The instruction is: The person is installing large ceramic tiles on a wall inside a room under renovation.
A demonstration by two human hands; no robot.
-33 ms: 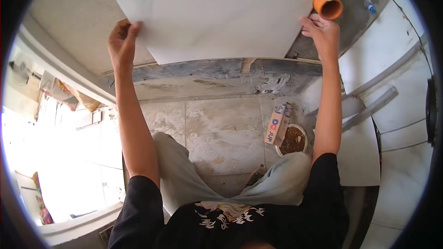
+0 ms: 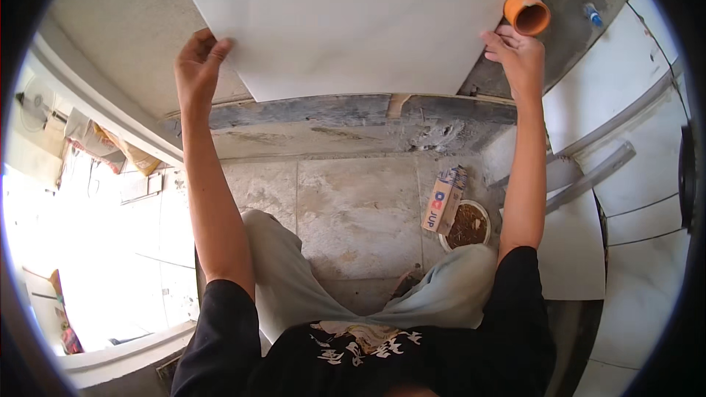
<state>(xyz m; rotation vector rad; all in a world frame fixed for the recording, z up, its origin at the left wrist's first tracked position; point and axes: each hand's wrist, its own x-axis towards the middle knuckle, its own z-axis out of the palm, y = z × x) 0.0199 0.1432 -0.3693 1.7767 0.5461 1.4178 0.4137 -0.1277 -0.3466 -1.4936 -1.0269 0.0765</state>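
Observation:
A large white wall tile with faint grey veining [image 2: 353, 29] fills the upper middle, its lower edge just above a dark wooden strip [image 2: 323, 109]. My left hand [image 2: 200, 66] grips the tile's left edge, thumb on the front face and fingers curled behind. On the opposite edge my right hand [image 2: 518, 59] holds the tile with thumb and fingertips. An orange pipe stub [image 2: 527, 12] sticks out of the wall right above my right hand, beside the tile's edge. The fingers behind the tile are partly hidden.
Below stand a cardboard box [image 2: 444, 198] and a white bucket [image 2: 471, 226] with brown contents. A blue pipe plug [image 2: 593, 15] sits in the right wall area. Grey pipes [image 2: 588, 180] lean by the white tiled wall [image 2: 647, 272]. A bright doorway frame [image 2: 110, 88] bounds the left.

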